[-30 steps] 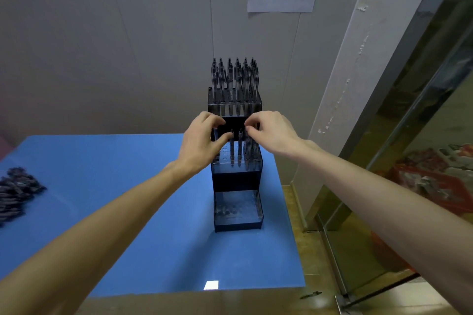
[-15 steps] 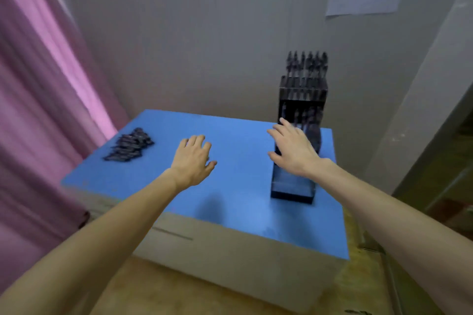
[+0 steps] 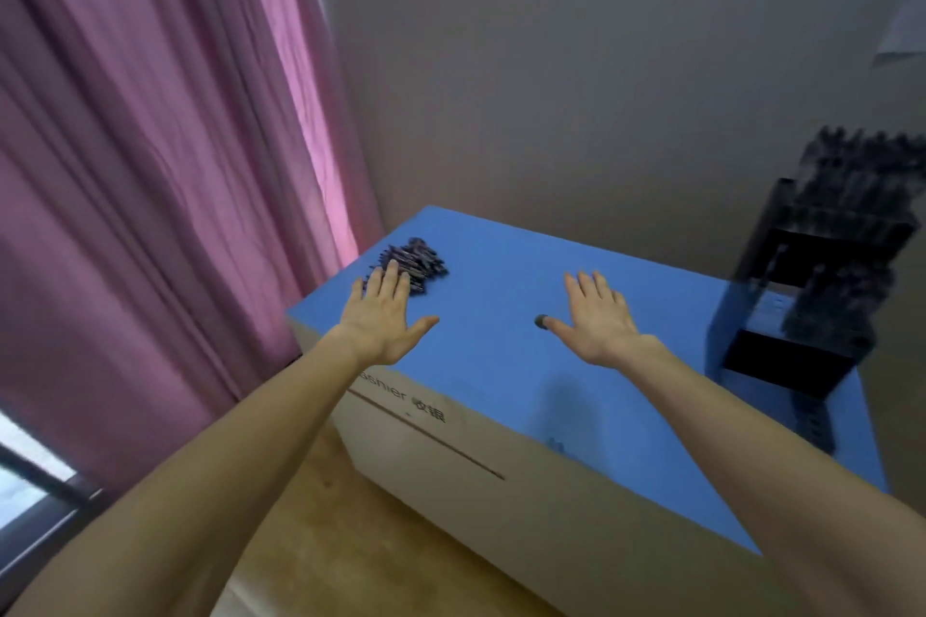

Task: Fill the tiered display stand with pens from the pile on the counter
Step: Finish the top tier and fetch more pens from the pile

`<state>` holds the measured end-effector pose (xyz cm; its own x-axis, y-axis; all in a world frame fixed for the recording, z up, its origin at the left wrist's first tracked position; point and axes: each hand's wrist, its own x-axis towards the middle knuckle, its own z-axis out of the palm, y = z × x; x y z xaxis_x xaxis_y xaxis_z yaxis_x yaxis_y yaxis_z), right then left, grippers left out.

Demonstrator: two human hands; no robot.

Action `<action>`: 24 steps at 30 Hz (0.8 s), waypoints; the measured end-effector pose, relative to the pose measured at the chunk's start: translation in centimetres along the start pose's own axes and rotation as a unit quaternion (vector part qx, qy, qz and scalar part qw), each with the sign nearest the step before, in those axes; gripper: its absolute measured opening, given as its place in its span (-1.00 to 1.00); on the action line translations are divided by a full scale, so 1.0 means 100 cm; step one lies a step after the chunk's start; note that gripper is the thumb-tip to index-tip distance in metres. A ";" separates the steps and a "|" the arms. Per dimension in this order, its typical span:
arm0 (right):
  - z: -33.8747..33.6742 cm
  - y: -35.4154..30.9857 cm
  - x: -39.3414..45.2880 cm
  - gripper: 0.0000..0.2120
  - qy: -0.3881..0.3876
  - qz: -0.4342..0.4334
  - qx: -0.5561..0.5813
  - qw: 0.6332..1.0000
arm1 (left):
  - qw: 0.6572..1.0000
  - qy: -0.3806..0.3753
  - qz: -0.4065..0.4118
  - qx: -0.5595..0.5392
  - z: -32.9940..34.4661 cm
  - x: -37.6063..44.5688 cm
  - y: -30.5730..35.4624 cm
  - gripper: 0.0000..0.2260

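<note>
— Pink curtain (image 3: 150, 165) hanging left; where's the pen pile (image 3: 412, 262)?
— I'm seeing it at the counter (image 3: 501, 366) top's far left corner, left hand (image 3: 383, 321) spread just before it.
— Right hand (image 3: 599, 321)?
— Splayed, empty; display stand (image 3: 812, 296) sitting blurred at the right edge.

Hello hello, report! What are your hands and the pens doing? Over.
Left hand open, fingertips at dark pen pile. Right hand open, empty, above blue counter. Black tiered stand part filled. Nothing blocking.
</note>
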<state>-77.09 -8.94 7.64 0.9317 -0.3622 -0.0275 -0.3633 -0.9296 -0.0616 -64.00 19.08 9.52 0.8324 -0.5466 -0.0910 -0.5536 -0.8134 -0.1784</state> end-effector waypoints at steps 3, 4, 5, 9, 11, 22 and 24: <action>0.004 -0.053 0.047 -0.22 -0.011 -0.009 -0.024 1.000 | 1.000 -0.007 0.013 0.000 0.012 0.024 -0.059 -0.22; 0.004 -0.071 0.063 -0.23 -0.016 -0.009 -0.031 0.999 | 1.000 -0.010 0.019 0.007 0.017 0.031 -0.078 -0.22; 0.004 -0.088 0.078 -0.23 -0.023 -0.008 -0.037 0.999 | 0.999 -0.017 0.026 0.017 0.022 0.038 -0.096 -0.22; 0.000 -0.153 0.132 -0.23 -0.049 -0.009 -0.052 0.997 | 0.998 -0.047 0.047 0.025 0.041 0.067 -0.158 -0.22; -0.001 -0.178 0.154 -0.23 -0.050 -0.016 -0.056 0.997 | 0.998 -0.050 0.045 0.000 0.046 0.089 -0.185 -0.22; 0.022 -0.234 0.270 -0.32 -0.076 -0.006 -0.038 0.996 | 0.993 -0.035 0.111 0.013 0.063 0.210 -0.245 -0.28; 0.033 -0.235 0.296 -0.31 -0.116 0.008 -0.012 0.993 | 0.991 -0.047 0.123 0.024 0.071 0.238 -0.247 -0.29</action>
<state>-40.96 2.38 5.03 0.8994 -0.3534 -0.2572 -0.3744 -0.9266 -0.0359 -30.34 27.57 4.81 0.6717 -0.7048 -0.2280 -0.7406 -0.6458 -0.1856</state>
